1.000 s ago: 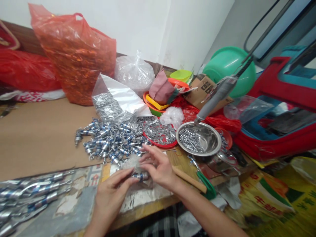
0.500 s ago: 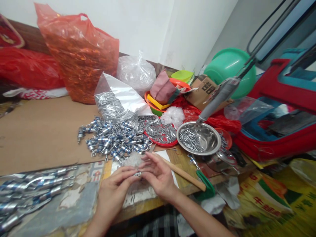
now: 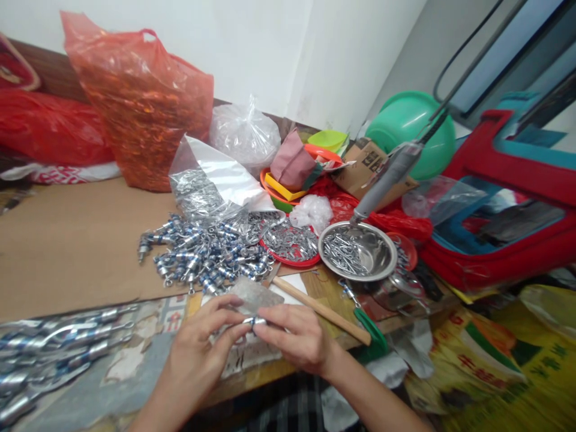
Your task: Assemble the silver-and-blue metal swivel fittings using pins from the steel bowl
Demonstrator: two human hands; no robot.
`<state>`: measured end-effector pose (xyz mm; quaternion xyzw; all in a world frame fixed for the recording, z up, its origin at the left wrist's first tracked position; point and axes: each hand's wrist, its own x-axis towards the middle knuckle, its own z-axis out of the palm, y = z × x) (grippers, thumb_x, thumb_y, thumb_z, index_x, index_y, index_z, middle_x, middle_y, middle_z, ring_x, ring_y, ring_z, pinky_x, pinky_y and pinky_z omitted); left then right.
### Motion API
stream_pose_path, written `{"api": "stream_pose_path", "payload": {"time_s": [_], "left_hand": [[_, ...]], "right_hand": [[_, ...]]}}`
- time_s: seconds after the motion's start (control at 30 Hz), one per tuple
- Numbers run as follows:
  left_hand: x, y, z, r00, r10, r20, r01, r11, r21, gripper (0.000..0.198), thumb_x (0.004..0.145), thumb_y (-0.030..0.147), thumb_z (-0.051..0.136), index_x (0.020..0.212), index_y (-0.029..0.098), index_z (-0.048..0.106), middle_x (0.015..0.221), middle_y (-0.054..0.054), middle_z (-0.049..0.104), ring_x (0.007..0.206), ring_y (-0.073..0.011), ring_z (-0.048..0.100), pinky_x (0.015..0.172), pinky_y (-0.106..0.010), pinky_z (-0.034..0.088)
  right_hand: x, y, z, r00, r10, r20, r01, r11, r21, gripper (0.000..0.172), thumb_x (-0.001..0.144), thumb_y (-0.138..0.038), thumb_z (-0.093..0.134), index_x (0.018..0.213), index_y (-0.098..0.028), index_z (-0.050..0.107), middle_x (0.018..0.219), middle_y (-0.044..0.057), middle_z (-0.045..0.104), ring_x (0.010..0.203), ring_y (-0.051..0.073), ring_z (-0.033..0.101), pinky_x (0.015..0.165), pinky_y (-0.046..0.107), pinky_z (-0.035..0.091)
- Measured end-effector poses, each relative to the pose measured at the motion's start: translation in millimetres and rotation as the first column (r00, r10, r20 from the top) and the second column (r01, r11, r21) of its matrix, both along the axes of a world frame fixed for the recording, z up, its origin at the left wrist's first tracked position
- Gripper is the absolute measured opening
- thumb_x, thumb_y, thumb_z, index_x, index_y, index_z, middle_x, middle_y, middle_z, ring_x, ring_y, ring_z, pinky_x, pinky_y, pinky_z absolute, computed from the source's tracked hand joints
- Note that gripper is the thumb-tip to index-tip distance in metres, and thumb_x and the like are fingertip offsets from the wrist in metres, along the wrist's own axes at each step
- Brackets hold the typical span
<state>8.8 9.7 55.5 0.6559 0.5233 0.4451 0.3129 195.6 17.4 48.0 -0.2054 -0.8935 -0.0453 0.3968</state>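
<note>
A small silver-and-blue metal fitting (image 3: 255, 321) is held level between my two hands, above the front of the work table. My left hand (image 3: 209, 330) pinches its left end between thumb and fingers. The fingertips of my right hand (image 3: 294, 333) are closed on its right end. Just behind the hands lies a clear, frosted block (image 3: 256, 296). Beyond it is a heap of similar silver-and-blue metal fittings (image 3: 202, 252) with ring ends. The wooden handle (image 3: 324, 311) of a tool lies slantwise to the right of my right hand.
A red tray (image 3: 301, 262) of small metal parts and a steel bowl (image 3: 387, 255) of metal pins stand behind. A grey power screwdriver (image 3: 387, 180) hangs over the bowl. Larger fittings (image 3: 67, 342) lie at left. An orange bag (image 3: 144, 108) stands at the back.
My right hand has turned over, its fingers curling from spread to closed on the fitting. More of the fitting's silver-and-blue body shows now. The view has shifted slightly.
</note>
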Motion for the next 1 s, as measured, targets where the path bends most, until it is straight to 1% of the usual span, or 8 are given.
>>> {"api": "stream_pose_path", "payload": {"time_s": [0.2, 0.37, 0.47, 0.57, 0.6, 0.67, 0.83, 1.0], "left_hand": [[1, -2, -2.5, 0.983, -0.065, 0.169, 0.105, 0.966, -0.238, 0.019, 0.067, 0.039, 0.059, 0.061, 0.024, 0.068, 0.074, -0.003, 0.070, 0.071, -0.0208, 0.064, 0.068, -0.029, 0.049], [15, -10, -19.6, 0.857, 0.184, 0.481, 0.050, 0.900, -0.434, 0.043, 0.056, 0.037, 0.070, 0.096, 0.022, 0.063, 0.082, -0.003, 0.071, 0.078, -0.0195, 0.064, 0.069, -0.025, 0.050], [24, -14, -24.6, 0.776, 0.239, 0.584, 0.079, 0.881, -0.466, 0.066, 0.053, 0.032, 0.073, 0.114, 0.020, 0.050, 0.079, -0.003, 0.069, 0.080, -0.0195, 0.064, 0.070, -0.025, 0.052], [28, -13, -25.0, 0.749, 0.261, 0.609, 0.087, 0.872, -0.481, 0.069, 0.055, 0.033, 0.071, 0.117, 0.020, 0.044, 0.072, -0.001, 0.067, 0.072, -0.0194, 0.066, 0.065, -0.026, 0.053], [28, -12, -24.8, 0.746, 0.266, 0.611, 0.080, 0.875, -0.478, 0.069, 0.056, 0.034, 0.071, 0.117, 0.021, 0.043, 0.070, 0.000, 0.066, 0.070, -0.0191, 0.066, 0.063, -0.026, 0.054], [29, -10, -24.5, 0.753, 0.253, 0.607, 0.083, 0.879, -0.469, 0.071, 0.055, 0.033, 0.072, 0.117, 0.021, 0.041, 0.068, 0.001, 0.065, 0.068, -0.0190, 0.066, 0.062, -0.026, 0.054], [26, -4, -29.6, 0.755, 0.231, 0.613, 0.112, 0.877, -0.467, 0.074, 0.054, 0.030, 0.072, 0.117, 0.021, 0.035, 0.065, 0.002, 0.062, 0.063, -0.0199, 0.065, 0.060, -0.030, 0.055], [25, -4, -37.2, 0.708, 0.257, 0.658, 0.095, 0.888, -0.449, 0.069, 0.054, 0.026, 0.073, 0.112, 0.023, 0.035, 0.065, 0.003, 0.062, 0.062, -0.0200, 0.065, 0.060, -0.033, 0.055]], "right_hand": [[-10, -12, -2.3, 0.981, -0.114, -0.157, 0.063, 0.952, -0.300, 0.021, 0.078, -0.010, 0.050, 0.088, -0.014, 0.068, 0.088, 0.010, 0.067, 0.075, 0.013, 0.063, 0.064, 0.020, 0.051], [-17, -18, -2.3, 0.918, -0.306, -0.251, 0.074, 0.756, -0.651, 0.013, 0.070, -0.019, 0.065, 0.080, -0.015, 0.071, 0.073, 0.007, 0.068, 0.065, 0.014, 0.063, 0.058, 0.020, 0.050], [-8, -2, 0.5, 0.951, -0.285, -0.121, 0.090, 0.629, -0.773, 0.013, 0.067, -0.024, 0.068, 0.075, -0.015, 0.071, 0.068, 0.004, 0.068, 0.061, 0.012, 0.063, 0.055, 0.018, 0.048], [11, 38, 3.4, 0.884, -0.428, 0.188, 0.428, 0.578, -0.695, 0.013, 0.076, -0.027, 0.060, 0.076, -0.019, 0.070, 0.076, 0.000, 0.069, 0.072, 0.010, 0.063, 0.067, 0.016, 0.047], [17, 55, 3.6, 0.766, -0.573, 0.292, 0.615, 0.520, -0.593, 0.017, 0.081, -0.026, 0.053, 0.083, -0.021, 0.069, 0.085, 0.000, 0.068, 0.080, 0.010, 0.062, 0.073, 0.017, 0.045], [27, 88, 1.5, 0.643, -0.676, 0.360, 0.741, 0.431, -0.515, 0.023, 0.082, -0.020, 0.048, 0.100, -0.018, 0.063, 0.099, 0.007, 0.065, 0.092, 0.017, 0.059, 0.082, 0.027, 0.043], [31, 141, -15.6, 0.541, -0.687, 0.485, 0.823, 0.317, -0.471, 0.037, 0.068, -0.009, 0.058, 0.104, -0.013, 0.058, 0.093, 0.016, 0.065, 0.092, 0.030, 0.059, 0.078, 0.043, 0.042], [39, 148, -22.6, 0.601, -0.666, 0.441, 0.775, 0.353, -0.524, 0.029, 0.066, -0.006, 0.056, 0.094, -0.013, 0.062, 0.093, 0.014, 0.064, 0.091, 0.026, 0.059, 0.079, 0.037, 0.043]]}}
